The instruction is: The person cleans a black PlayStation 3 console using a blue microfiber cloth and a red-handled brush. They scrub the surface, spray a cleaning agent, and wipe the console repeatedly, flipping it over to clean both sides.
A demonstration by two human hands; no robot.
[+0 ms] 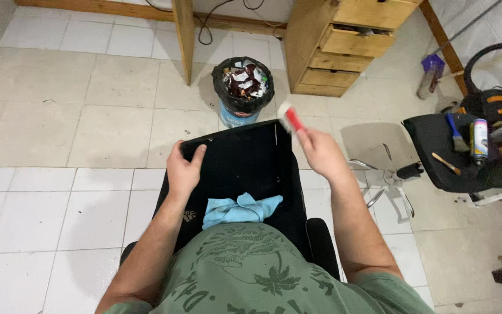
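- I see a tiled floor (59,116) of pale squares filling the left side of the head view
- My left hand (184,168) grips the far left corner of a flat black panel (245,157); the fingers are clenched over its top edge, the thumb lying on the face
- The black panel rests across the lap, its far edge raised towards the bin, its near end under a crumpled light blue cloth (240,209) that lies loose on it, touched by neither hand
- Just beyond the panel's far edge stands a waste bin (243,87) lined with a black bag and filled with wrappers; it sits beside a wooden table leg (184,38)
- My right hand (318,148) is lifted over the panel's far right corner, fingers closed around a small brush with a red handle (290,119); the brush head is blurred, and I cannot tell whether it touches the panel
- Behind the right hand stands a wooden drawer unit (344,46), one drawer partly open
- At the far right a black chair seat (454,154) carries a paintbrush (455,132), a spray can (479,139) and a thin wooden stick (446,163), all well apart from both hands
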